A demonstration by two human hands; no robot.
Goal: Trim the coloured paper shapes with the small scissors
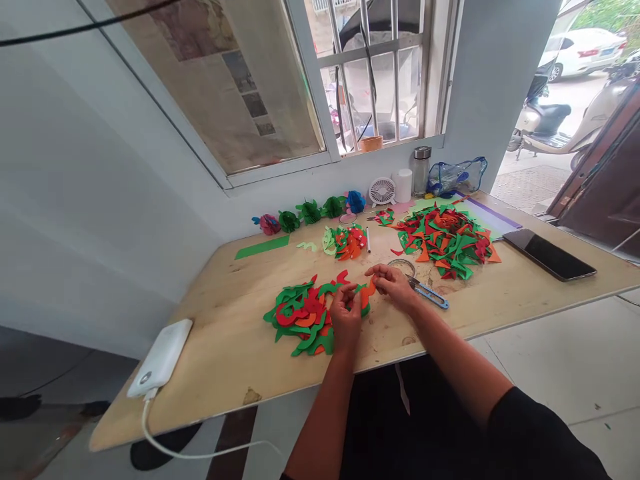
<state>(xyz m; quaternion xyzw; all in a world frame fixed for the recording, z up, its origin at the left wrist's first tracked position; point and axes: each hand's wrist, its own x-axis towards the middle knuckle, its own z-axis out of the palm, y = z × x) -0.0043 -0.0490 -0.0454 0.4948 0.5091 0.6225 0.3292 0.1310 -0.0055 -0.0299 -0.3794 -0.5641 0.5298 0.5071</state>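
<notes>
A small orange piece (369, 292), wavy along its edge, is held up between the left hand (346, 313) and the right hand (393, 281), slanting upward to the right, partly hidden by fingers. Beside it, a loose heap of curved cutouts (303, 313), green, red and orange, lies overlapping on the desk (220, 327).

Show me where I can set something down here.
The widest bare wood lies between the white power bank and the curved cutouts by the left hand. A smaller patch sits between the blue hand tool and the smartphone. It's crowded at the scrap pile and along the wall, with paper flowers and a fan.
</notes>
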